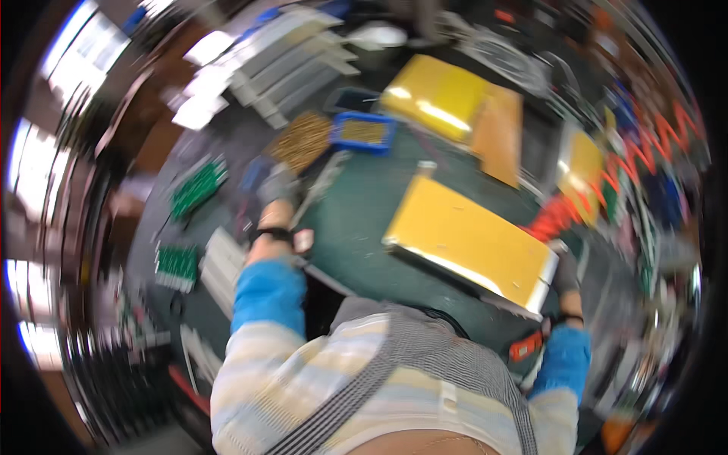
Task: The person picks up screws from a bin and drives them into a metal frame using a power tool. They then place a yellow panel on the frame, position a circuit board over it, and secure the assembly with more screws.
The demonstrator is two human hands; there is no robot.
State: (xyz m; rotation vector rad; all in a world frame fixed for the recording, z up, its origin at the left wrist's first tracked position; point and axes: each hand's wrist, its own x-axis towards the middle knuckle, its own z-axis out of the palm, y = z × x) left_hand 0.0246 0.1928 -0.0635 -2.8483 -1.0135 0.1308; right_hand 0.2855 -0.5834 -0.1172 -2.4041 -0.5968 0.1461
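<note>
The picture is motion-blurred. My left hand (277, 189), in a grey glove with a dark wrist strap, hovers over the dark green bench beside a pile of small brass parts (303, 140). A thin silvery strip (322, 182) runs beside its fingers; whether the hand grips it is unclear. My right hand (566, 274), in a dark glove, closes on the right corner of a flat yellow panel (462, 239) lying on the bench in front of me.
A blue tray (364, 130) of brass parts sits behind the pile. Green circuit boards (196, 188) lie at the left, grey strips (296, 64) at the back. A second yellow panel (436, 95), a brown board (500, 133) and a red coiled cable (644, 152) stand right.
</note>
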